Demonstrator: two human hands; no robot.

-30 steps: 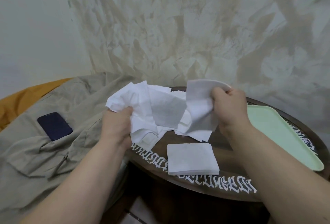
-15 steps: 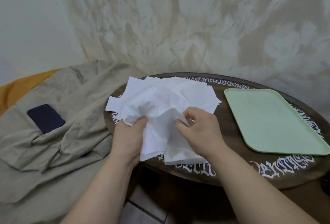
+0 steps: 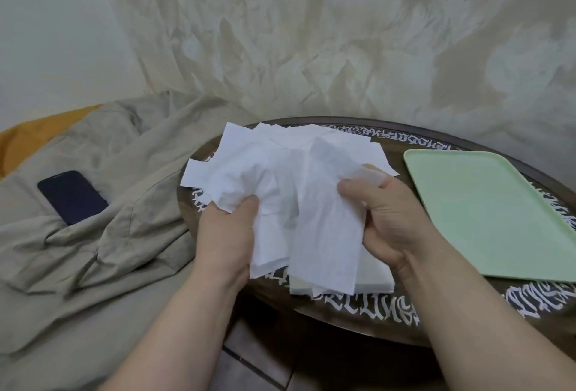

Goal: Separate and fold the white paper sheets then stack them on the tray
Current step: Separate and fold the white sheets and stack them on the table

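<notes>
two hands work over the round dark worktop, both curled around white paper. the left hand has its fingers closed tight on a crumpled bunch of white paper sheets, the thumb pressed against the front of the wad and the other fingers hidden behind it. the right hand pinches a single sheet between its thumb on the near face and its fingers behind; one fingertip shows past the sheet's upper right edge. the remaining fingers of that hand are curled in toward the palm.

the single sheet hangs down in front of the bunch, long and fairly flat, with a soft wrinkled texture and a slightly curled top edge. it overlaps the bunch, and i cannot tell whether the two are fully apart. the bunch is creased and gathered at the left hand, and its loose corners fan out up and to the left over the worktop's far side.

below the hanging sheet, a folded square of paper lies flat near the worktop's front edge, mostly hidden by the sheet and the right hand.

the pale green tray sits on the right part of the worktop, apart from the hands. white lettering runs along the worktop's rim.

to the left, a beige cloth lies rumpled beside the worktop, with a dark phone resting on it.
</notes>
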